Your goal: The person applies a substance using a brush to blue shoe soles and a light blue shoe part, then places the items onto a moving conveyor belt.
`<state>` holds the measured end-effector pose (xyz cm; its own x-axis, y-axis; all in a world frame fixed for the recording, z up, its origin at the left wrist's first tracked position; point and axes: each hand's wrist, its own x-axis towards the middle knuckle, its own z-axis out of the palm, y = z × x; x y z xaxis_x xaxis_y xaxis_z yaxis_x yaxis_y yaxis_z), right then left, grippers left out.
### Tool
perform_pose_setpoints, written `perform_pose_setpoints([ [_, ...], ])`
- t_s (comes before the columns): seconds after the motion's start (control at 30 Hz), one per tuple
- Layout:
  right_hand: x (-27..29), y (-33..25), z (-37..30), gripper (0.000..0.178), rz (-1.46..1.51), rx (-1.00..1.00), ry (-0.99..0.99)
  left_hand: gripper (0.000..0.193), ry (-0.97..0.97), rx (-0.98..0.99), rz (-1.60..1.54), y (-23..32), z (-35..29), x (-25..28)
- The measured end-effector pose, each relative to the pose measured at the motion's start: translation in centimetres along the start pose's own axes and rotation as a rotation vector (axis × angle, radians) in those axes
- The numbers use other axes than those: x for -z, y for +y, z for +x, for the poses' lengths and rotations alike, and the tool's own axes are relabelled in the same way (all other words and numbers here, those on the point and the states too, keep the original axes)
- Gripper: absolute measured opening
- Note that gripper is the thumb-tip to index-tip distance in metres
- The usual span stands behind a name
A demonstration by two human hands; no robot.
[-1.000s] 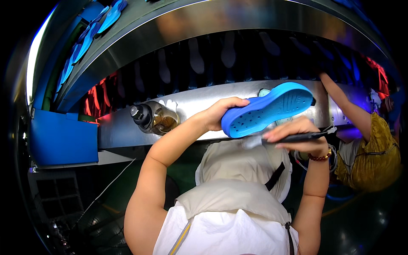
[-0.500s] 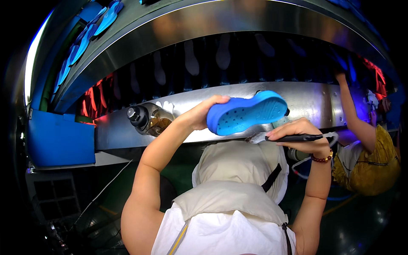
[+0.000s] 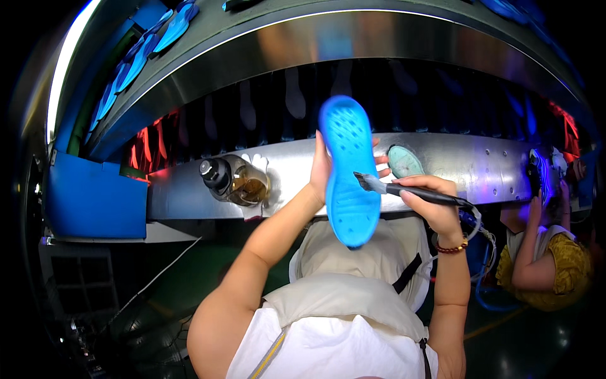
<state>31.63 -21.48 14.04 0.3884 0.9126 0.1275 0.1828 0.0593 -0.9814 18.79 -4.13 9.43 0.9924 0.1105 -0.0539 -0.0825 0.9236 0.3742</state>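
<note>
Blue shoe sole (image 3: 351, 155) is held up in front of the person, above the near edge of the metal ledge (image 3: 480, 155), its perforated end pointing away and its ribbed end toward the body. The left hand (image 3: 320, 172) grips it, thumb along the left edge and fingertips showing past the right edge. The right hand (image 3: 435, 201) has its fingers closed around a black-handled brush (image 3: 394, 189), the bristles over the middle of the sole; whether they press on it cannot be told. Any lettering on the sole or brush handle is too small to make out. A pale green oval piece (image 3: 404, 162) lies on the ledge just beyond the brush. Farther left stands a black-capped clear bottle (image 3: 247, 183), its markings, if any, unreadable at this size.
</note>
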Motion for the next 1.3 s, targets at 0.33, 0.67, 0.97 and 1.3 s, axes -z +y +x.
perform_pose_setpoints([
  [0.33,-3.0,-1.6,-1.6,0.015,-0.274,0.366,-0.265,0.089,0.125,-0.155,0.016,-0.7,0.6,1.6],
  [0.67,-1.4,-3.0,-0.4,0.021,-0.093,0.35,-0.306,0.089,0.038,-0.281,0.023,0.6,1.8,-2.5],
  [0.97,1.0,0.3,-2.0,0.023,0.12,0.289,-0.252,0.092,0.072,-0.319,0.183,2.1,2.0,-3.6],
  [1.3,-2.4,-0.2,-2.4,0.017,0.509,0.081,0.218,0.071,0.069,-0.402,0.073,-2.9,0.5,-5.9],
])
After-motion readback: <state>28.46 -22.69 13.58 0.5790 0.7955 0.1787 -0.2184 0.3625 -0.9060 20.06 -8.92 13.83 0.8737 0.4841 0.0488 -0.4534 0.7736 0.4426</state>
